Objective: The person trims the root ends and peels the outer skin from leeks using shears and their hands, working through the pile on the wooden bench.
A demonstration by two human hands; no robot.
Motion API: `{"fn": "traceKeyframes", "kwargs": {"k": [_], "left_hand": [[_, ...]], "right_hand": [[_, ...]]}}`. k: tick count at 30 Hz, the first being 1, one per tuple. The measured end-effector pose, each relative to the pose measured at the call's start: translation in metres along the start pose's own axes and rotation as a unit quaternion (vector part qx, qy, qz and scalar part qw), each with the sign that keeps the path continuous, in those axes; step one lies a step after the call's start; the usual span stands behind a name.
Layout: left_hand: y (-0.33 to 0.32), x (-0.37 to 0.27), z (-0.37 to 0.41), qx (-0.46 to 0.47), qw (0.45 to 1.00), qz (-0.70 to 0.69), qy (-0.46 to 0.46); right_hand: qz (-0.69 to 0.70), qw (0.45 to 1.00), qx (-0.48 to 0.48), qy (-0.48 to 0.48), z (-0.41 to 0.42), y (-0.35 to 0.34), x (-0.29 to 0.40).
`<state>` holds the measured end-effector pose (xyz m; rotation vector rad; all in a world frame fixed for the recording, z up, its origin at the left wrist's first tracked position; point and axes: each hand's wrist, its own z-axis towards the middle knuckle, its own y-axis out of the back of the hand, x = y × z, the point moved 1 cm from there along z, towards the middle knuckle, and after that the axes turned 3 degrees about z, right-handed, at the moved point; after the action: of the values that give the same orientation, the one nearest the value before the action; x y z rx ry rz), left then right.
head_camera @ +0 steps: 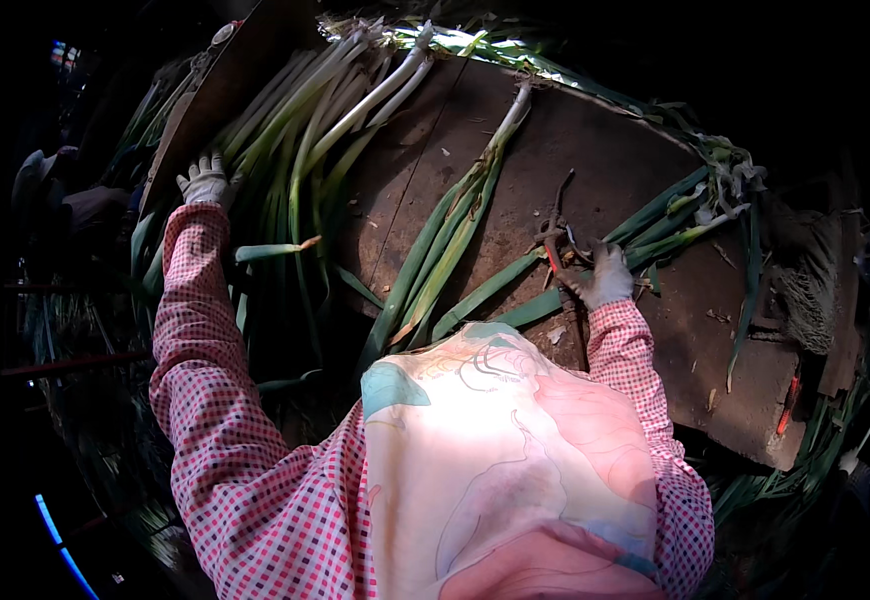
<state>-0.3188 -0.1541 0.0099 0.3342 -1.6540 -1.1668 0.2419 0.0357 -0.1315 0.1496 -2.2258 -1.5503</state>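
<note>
My left hand, in a pale work glove, has its fingers spread at the left side of a thick pile of leeks or large green onions. The pile's white ends point away from me. My right hand, also gloved, is by a rusty metal rod with a red part. A curved piece of metal shows just beside its fingers. Green stalks lie beyond that hand; whether it grips anything is unclear. Between my hands lies a small group of leek-like stalks, roots pointing away.
A raised wooden board stands along the left. The brown worktop carries bits of debris. Trimmed leaves and roots line its far edge. At right are a red-handled object and coarse netting or cloth.
</note>
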Motion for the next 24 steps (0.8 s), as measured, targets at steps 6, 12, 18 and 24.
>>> {"fn": "traceKeyframes", "kwargs": {"k": [6, 12, 18, 24], "left_hand": [[0.004, -0.167, -0.082, -0.259, 0.814, -0.394, -0.339], [-0.038, -0.302, -0.139, 0.035, 0.759, -0.598, -0.256], [-0.012, -0.327, -0.168, 0.134, 0.732, -0.602, -0.289], [0.06, -0.331, -0.205, 0.058, 0.815, -0.471, -0.332]], "right_hand": [[-0.087, 0.995, 0.015, -0.039, 0.0, -0.031, 0.019], [-0.058, 0.998, 0.015, 0.011, 0.021, -0.035, 0.0], [0.129, 0.98, -0.056, 0.144, -0.003, -0.018, -0.001], [0.081, 0.976, -0.019, 0.2, -0.032, -0.025, 0.007]]}}
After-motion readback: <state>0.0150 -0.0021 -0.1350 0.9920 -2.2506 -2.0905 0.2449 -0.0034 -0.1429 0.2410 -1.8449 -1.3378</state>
